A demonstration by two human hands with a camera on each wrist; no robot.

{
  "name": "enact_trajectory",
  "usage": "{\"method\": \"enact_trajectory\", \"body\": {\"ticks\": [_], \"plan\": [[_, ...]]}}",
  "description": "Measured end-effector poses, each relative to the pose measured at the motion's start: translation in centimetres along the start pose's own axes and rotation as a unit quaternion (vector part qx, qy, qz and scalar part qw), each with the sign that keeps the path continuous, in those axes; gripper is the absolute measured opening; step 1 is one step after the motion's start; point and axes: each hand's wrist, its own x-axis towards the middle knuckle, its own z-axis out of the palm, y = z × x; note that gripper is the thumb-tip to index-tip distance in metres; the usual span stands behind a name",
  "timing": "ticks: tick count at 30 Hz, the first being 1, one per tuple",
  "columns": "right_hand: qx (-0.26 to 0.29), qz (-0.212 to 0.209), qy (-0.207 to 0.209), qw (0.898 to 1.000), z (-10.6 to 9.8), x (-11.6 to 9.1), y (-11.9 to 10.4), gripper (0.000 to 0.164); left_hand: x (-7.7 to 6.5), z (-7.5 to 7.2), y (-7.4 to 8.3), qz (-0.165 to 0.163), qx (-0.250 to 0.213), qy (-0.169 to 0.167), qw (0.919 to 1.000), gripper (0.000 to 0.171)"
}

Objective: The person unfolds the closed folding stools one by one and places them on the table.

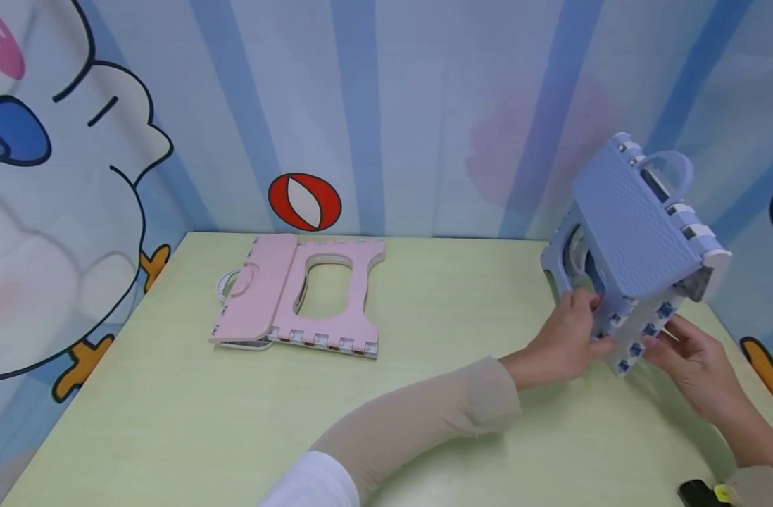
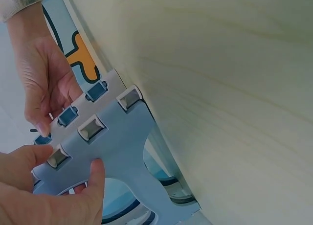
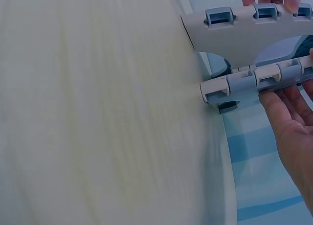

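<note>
My left arm (image 1: 424, 419) stretches from bottom centre toward the right; my left hand (image 1: 560, 341) and right hand (image 1: 700, 366) each grip the blue folding stool (image 1: 633, 225), thumb against fingers. Folding stools, two: one blue, one pink, the pink stool (image 1: 253, 289) flat on one table (image 1: 450, 310), left of centre. The blue stool rises tilted above both hands, frame right, its lower end between them.

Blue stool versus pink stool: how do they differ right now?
The blue stool is tilted up; the pink stool lies flat on the table. The blue stool is partly unfolded, the pink stool folded. The left hand and right hand hold the blue stool; the pink stool is untouched. Both have hinged edges.
</note>
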Motion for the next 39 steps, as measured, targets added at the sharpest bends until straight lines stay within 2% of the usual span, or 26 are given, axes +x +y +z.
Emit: {"method": "enact_trajectory", "body": {"ticks": [8,20,31,39], "plan": [[-0.039,0.021,0.007,0.999,0.0,0.0,0.0,0.058,-0.4,-0.4,-0.4,0.004,-0.012,0.001,0.9999,0.046],[-0.056,0.03,0.011,0.998,0.0,0.0,0.2,0.057,-0.7,-0.8,-0.9,-0.002,-0.04,-0.01,0.9991,0.045],[-0.023,0.007,0.007,1.0,-0.2,0.0,0.4,0.058,-0.8,-1.1,-1.2,0.001,-0.044,-0.011,0.999,0.045],[-0.021,0.006,0.009,1.0,-0.2,0.0,0.3,0.058,-1.1,-1.4,-1.4,0.006,-0.044,-0.01,0.9989,0.044]]}}
